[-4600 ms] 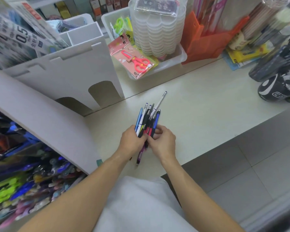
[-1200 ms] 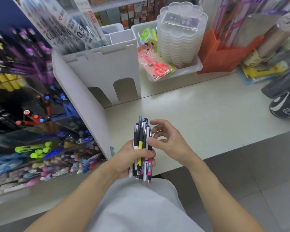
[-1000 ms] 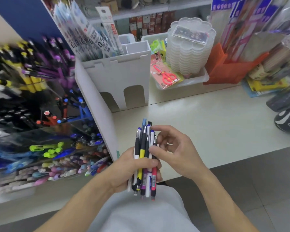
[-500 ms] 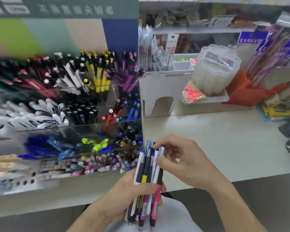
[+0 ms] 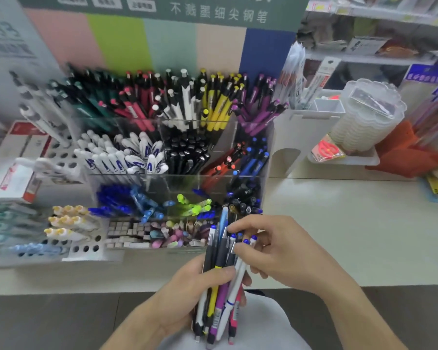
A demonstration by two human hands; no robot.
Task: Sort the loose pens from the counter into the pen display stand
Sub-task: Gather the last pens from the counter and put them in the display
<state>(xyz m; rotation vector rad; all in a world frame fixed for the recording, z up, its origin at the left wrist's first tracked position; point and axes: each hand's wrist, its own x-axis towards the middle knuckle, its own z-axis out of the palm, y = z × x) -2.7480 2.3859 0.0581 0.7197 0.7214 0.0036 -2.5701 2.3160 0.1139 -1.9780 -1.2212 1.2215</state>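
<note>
Pens (image 5: 220,281) being gripped bundled in left hand (image 5: 187,296) while right hand (image 5: 276,251) fingertips are pinching one out, needing its matching pen display stand (image 5: 177,152) compartment.

A pale cream desk (image 5: 339,236) carries the goods. On its left part stands a clear, compartmented pen display stand (image 5: 177,157) filled with pens grouped by colour. Just left of it sit a white holed rack (image 5: 84,248) and a red-and-white box (image 5: 13,168). Right of the stand is a white arched organiser (image 5: 296,137), then a clear tray (image 5: 349,160) with stacked plastic containers (image 5: 364,120), and an orange holder (image 5: 405,157) at the far right.
</note>
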